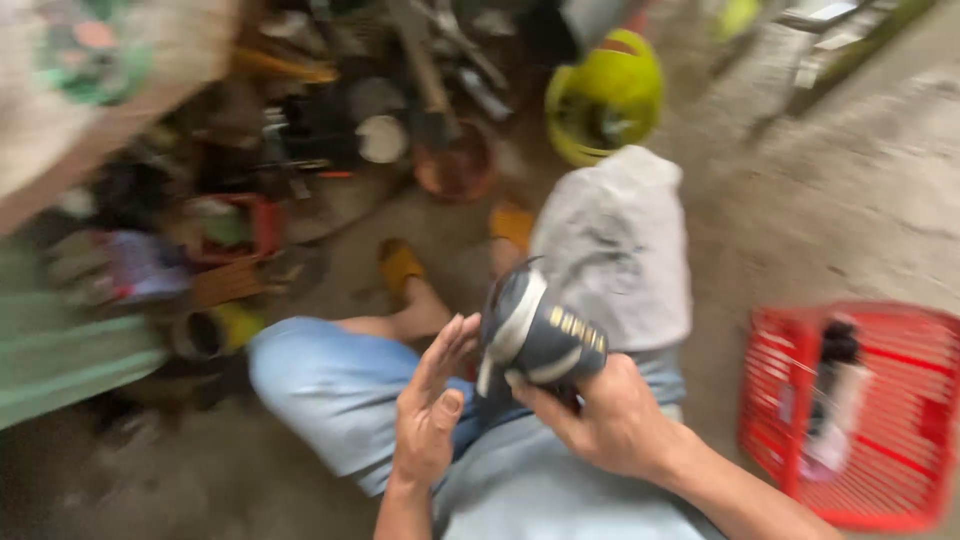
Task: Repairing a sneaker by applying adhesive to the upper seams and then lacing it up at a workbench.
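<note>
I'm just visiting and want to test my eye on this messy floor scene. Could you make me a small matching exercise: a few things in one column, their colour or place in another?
Things:
1. basket
2. helmet
3. power tool
4. left hand

Descriptions:
A. yellow-green, lying on the floor at the top
B. open, palm beside the tool
C. red, at the right edge
D. dark blue and grey, gripped by the right hand

Pairs: 1-C, 2-A, 3-D, 4-B

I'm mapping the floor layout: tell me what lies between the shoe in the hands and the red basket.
In the head view, only bare concrete floor separates the shoe, held by the right hand, from the red basket; the grey-clad knee sits just behind.
</note>
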